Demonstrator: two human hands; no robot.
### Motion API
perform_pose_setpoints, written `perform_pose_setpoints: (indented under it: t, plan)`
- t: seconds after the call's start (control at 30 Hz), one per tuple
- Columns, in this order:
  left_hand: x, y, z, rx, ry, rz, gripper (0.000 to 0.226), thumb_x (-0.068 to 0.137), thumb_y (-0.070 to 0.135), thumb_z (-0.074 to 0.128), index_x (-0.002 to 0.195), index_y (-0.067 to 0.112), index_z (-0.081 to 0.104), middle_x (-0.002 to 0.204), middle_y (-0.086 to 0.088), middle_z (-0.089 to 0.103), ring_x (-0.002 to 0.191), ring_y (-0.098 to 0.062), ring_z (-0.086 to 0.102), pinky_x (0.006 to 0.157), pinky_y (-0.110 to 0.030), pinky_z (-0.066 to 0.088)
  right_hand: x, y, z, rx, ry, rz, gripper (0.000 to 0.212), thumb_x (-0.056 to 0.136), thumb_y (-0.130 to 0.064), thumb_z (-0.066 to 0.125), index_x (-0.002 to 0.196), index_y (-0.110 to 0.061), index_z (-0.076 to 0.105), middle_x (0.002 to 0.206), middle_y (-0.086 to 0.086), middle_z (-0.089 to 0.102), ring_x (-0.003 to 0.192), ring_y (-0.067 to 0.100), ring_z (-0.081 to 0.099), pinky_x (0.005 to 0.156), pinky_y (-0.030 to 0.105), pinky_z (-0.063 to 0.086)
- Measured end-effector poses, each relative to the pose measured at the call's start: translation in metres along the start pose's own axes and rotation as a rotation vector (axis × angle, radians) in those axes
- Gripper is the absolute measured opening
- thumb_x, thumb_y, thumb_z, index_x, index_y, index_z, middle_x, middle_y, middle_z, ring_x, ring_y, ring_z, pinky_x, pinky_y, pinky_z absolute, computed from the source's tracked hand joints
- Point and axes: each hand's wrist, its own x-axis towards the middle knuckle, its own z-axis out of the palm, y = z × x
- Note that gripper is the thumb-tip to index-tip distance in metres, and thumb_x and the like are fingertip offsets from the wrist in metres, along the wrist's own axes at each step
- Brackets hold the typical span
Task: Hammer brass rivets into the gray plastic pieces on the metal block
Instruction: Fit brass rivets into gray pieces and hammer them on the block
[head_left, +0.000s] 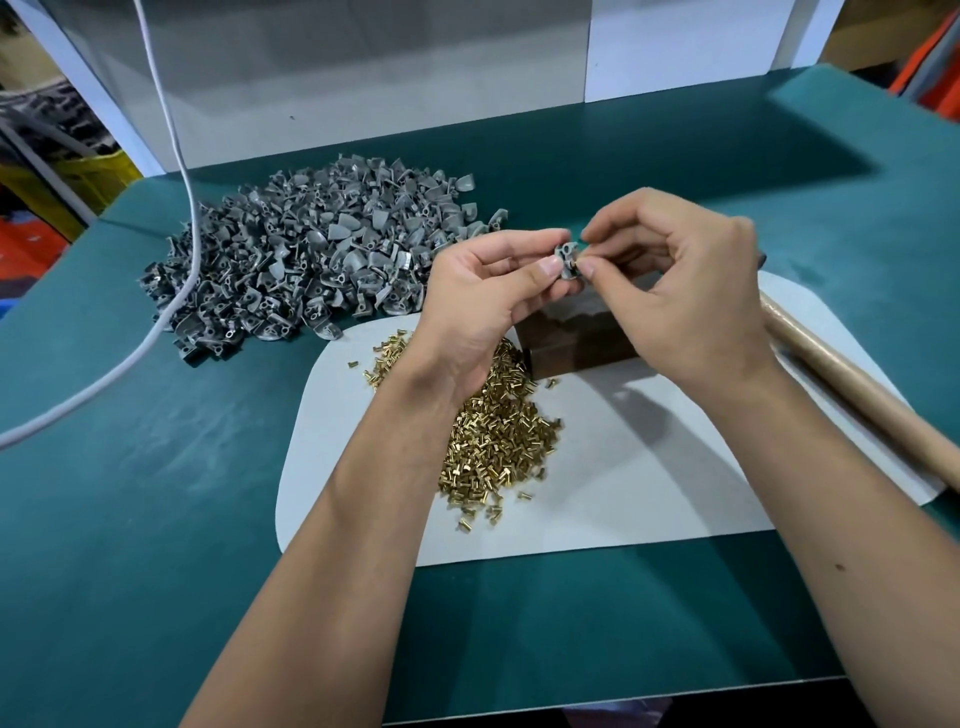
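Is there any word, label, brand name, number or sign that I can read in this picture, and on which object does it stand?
None: no readable text shows anywhere.
Gray plastic pieces, both the pile and the one held in the hands: no marking that can be read.
Brass rivets: too small to show any stamp.
Metal block: plain dark faces.
White mat and brown roll: no print visible.
Yellow crate at the left edge: blurred, no text to make out.

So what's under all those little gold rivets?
The brass rivets lie heaped on a white mat spread over the green table. The left hand and its forearm cover part of the heap.
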Motion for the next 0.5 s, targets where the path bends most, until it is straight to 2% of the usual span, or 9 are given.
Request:
perform_pose_setpoints:
  t: [0.27, 0.5]
  plan:
    - [-0.0005, -0.0002, -0.0040, 0.062, -0.020, 0.027, 0.024, 0.087, -0.014, 0.067, 0.106, -0.001, 0.072, 0.081, -0.009, 0.076, 0.071, -0.015, 0.072, 0.075, -0.025, 0.060, 0.0006, 0.0021, -0.0002, -0.025, -0.083, -0.052, 0.009, 0.085, -0.007, 0.071, 0.090, -0.013, 0.068, 0.079, -0.002, 0.069, 0.074, 0.013, 0.068, 0.068, 0.029, 0.057]
    - [-0.0012, 0.0013, -0.0028, 0.051, -0.021, 0.028, 0.023, 0.086, -0.013, 0.068, 0.107, -0.003, 0.072, 0.082, -0.011, 0.075, 0.071, -0.015, 0.073, 0.077, -0.025, 0.061, -0.0007, 0.0017, 0.0017, -0.099, -0.091, -0.143, 0.015, 0.084, -0.001, 0.068, 0.086, -0.014, 0.059, 0.076, -0.007, 0.059, 0.069, 0.008, 0.055, 0.065, 0.017, 0.041]
